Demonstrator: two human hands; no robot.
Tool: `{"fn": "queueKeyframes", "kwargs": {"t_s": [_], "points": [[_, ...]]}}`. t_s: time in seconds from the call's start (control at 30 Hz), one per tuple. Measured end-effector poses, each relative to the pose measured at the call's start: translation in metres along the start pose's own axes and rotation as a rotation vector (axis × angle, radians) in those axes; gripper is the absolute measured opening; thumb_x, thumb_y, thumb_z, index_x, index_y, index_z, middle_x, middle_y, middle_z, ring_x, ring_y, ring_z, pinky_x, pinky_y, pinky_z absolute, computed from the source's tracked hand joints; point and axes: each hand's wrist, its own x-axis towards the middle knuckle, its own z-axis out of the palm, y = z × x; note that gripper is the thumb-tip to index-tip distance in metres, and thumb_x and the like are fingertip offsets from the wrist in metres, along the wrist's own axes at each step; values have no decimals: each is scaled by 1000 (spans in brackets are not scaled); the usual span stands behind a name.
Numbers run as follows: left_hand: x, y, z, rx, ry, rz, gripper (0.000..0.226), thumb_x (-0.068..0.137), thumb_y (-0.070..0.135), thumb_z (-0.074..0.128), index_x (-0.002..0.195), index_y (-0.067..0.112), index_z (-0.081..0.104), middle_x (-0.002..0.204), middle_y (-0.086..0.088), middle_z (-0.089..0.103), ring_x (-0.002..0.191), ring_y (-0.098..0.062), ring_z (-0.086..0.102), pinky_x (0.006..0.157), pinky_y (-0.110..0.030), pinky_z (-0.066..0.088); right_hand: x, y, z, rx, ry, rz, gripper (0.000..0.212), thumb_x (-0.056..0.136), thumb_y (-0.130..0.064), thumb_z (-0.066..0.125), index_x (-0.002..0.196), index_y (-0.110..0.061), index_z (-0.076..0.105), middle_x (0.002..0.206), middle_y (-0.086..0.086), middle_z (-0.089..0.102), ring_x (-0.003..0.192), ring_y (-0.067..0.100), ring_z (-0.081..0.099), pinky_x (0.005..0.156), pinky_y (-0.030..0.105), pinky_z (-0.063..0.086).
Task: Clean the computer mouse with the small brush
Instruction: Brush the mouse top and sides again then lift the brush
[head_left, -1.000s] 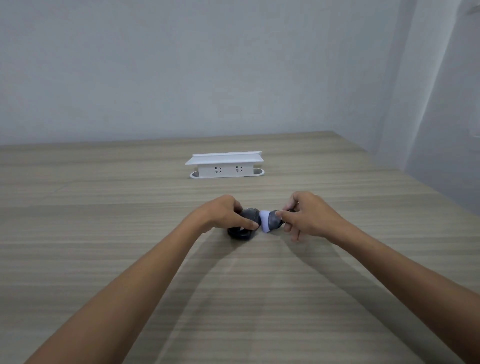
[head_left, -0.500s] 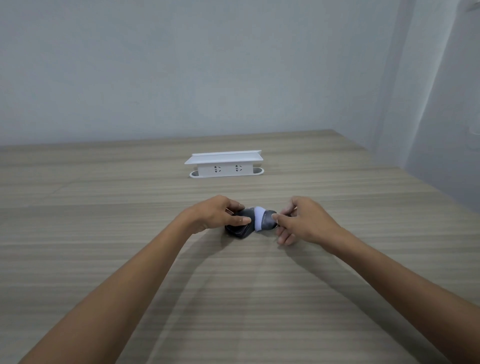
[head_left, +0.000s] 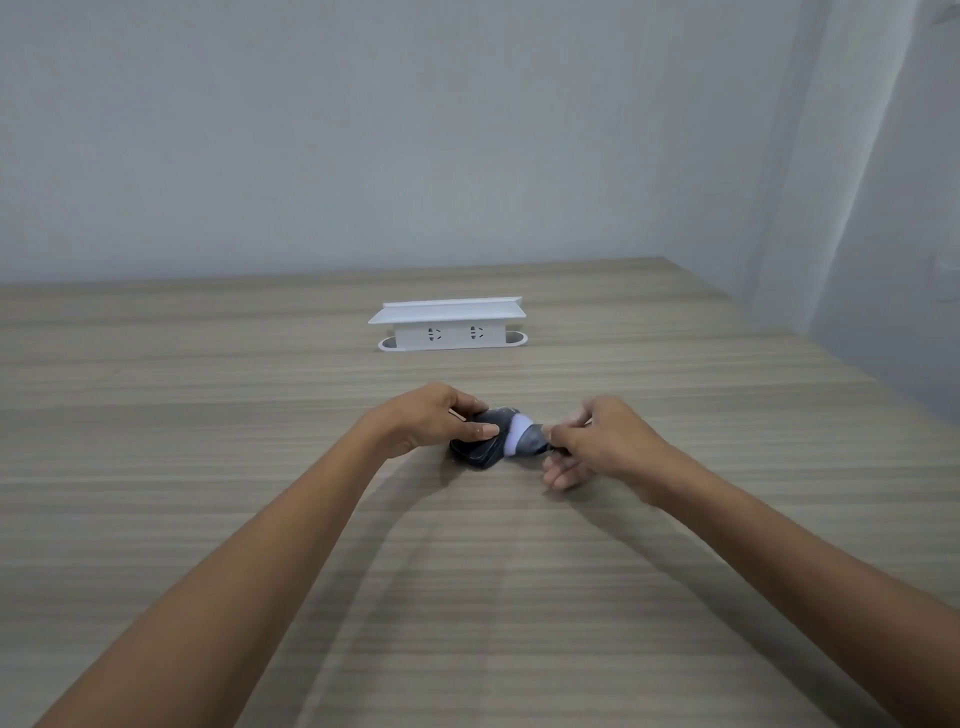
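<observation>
A dark computer mouse lies on the wooden table in the middle of the head view. My left hand grips it from the left, thumb across its top and fingers curled over the far side. My right hand pinches the dark handle of a small brush, whose white bristle head rests against the right end of the mouse. Much of the mouse's left half is hidden under my left hand.
A white power strip box with two sockets stands farther back on the table. The table's right edge runs diagonally beside a pale wall. A wall closes off the far side.
The brush head has shifted a little along the right end of the mouse, and my right hand has dropped slightly lower. My left hand keeps its hold.
</observation>
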Motion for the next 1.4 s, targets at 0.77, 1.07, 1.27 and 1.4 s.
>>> {"fn": "queueKeyframes", "kwargs": {"t_s": [0.77,1.07,1.27,1.4], "points": [[5,1,-2,-2,11,-25,37,90,19,74,126,12,70,117,7,71,103,-3,63,82,-4,44,-8,4,15,61,-209,73,21,98,-4,61,79,5,62,72,26,71,54,26,71,57,29,64],[7,0,-4,12,6,-37,41,89,19,76,129,13,69,110,4,74,105,-9,64,96,-19,42,14,0,-6,-23,84,-6,17,98,-4,59,83,5,60,68,24,69,67,39,71,82,55,61],[10,-6,-5,-19,-2,-18,40,88,20,77,127,13,71,118,2,75,112,-11,65,101,-21,45,-6,0,10,-41,-136,-19,22,99,-5,60,77,-2,55,77,30,70,55,28,71,54,32,62],[8,-5,-3,-33,9,-17,41,89,19,76,128,12,69,120,1,73,108,-8,64,89,-13,45,-4,-2,6,-37,-105,-25,26,98,-5,62,72,-2,58,76,28,69,54,26,69,57,32,63]]}}
